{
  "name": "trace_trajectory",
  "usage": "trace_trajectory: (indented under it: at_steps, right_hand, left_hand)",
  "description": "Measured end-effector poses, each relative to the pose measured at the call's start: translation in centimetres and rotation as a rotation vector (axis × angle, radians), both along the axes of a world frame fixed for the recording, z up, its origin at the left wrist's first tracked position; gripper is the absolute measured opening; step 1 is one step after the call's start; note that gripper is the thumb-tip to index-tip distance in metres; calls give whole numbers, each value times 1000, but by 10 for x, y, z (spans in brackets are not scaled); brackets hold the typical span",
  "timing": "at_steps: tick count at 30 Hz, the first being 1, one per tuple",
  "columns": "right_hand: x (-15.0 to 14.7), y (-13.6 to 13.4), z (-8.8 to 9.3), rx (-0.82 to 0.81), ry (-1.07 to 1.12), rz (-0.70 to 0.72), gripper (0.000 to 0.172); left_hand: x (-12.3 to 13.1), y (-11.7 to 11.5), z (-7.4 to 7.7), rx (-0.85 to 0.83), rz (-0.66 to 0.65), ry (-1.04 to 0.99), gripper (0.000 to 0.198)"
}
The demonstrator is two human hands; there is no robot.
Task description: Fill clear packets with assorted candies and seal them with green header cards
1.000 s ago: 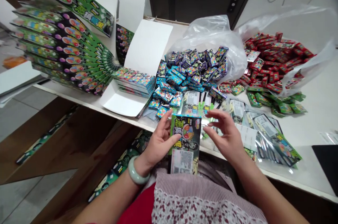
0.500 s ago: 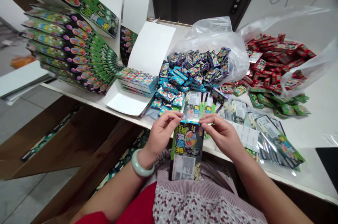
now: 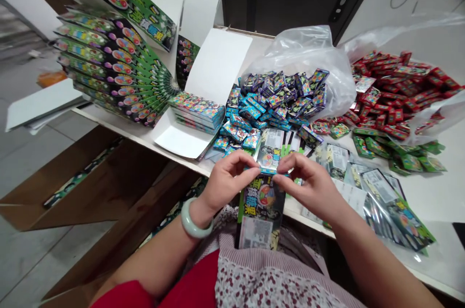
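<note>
I hold a green and black printed packet (image 3: 260, 211) upright against my lap at the table's front edge. My left hand (image 3: 225, 179), with a pale green bangle on its wrist, pinches the packet's top edge from the left. My right hand (image 3: 309, 181) pinches the same top edge from the right. Both sets of fingers are closed on the packet's top. Just beyond my hands lie flat packets of the same kind (image 3: 275, 146) on the white table (image 3: 432, 192).
A clear bag holds a heap of small blue packs (image 3: 279, 97); another bag holds red packs (image 3: 395, 87), with green packs (image 3: 399, 153) spilled beside it. An open white box (image 3: 198, 114) holds stacked packs. Fanned green cartons (image 3: 116, 68) stand left. Brown cardboard boxes (image 3: 72, 187) sit on the floor.
My hands rose from the packet's sides to its top edge and closed there in a pinch. The view shifted slightly, so everything on the table sits further right.
</note>
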State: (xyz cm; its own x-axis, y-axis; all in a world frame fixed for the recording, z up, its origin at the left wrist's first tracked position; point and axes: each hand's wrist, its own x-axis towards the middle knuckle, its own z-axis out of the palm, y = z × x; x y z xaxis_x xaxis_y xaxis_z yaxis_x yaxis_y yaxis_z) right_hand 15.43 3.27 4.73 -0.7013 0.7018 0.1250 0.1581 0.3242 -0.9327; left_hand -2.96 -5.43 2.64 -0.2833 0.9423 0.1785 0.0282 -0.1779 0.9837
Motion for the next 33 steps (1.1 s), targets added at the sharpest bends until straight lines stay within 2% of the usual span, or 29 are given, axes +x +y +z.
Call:
trace_trajectory:
  at_steps: [3,6,12,16,18,19,22,24,30,33]
  right_hand:
    - [-8,5,4,-190,-10,8,14]
    - [-14,10,8,-247,-40,16,15]
    - [-14,7,14,-113,-73,81,21]
    - [-4,0,16,106,-78,93,19]
    - [3,-3,14,232,-73,118,11]
    - [7,-5,12,284,-71,130,5]
    - [14,-12,2,389,-60,108,17]
    - [15,-18,-7,414,-39,53,19]
    - [8,-26,-24,369,17,-80,13]
    - [7,-25,-28,315,45,-123,9]
  left_hand:
    - [0,7,7,-91,-15,-65,11]
    - [-2,10,12,-127,-36,-88,11]
    - [-14,4,11,-63,-176,-108,16]
    - [-24,-2,9,2,-284,-28,18]
    - [-27,-6,7,44,-318,33,13]
    - [-27,-8,6,62,-314,57,11]
    - [-24,-13,-2,79,-244,115,9]
    - [-20,-14,-7,76,-220,127,6]
    - [-5,-9,-12,-32,-145,128,10]
    - [-2,-7,-14,-9,-132,165,6]
